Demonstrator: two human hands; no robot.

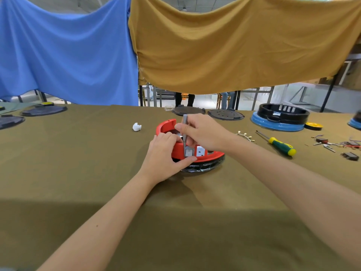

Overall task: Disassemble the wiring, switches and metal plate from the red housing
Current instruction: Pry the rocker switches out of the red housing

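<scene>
Fingers [190, 132] of right hand [203, 132] around grey tool [185, 130]

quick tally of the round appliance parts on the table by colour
red housing: 1
dark flat discs: 4
black housing on blue base: 1, plus one partly cut off
yellow caps: 2
total: 9

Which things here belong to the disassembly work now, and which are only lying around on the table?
In use:
- red housing, gripped by the left hand
- grey tool, held by the right hand

Lying about:
- screwdriver
- loose wires and switches
- white crumpled piece
- black housing on blue base
- dark round lids
</scene>
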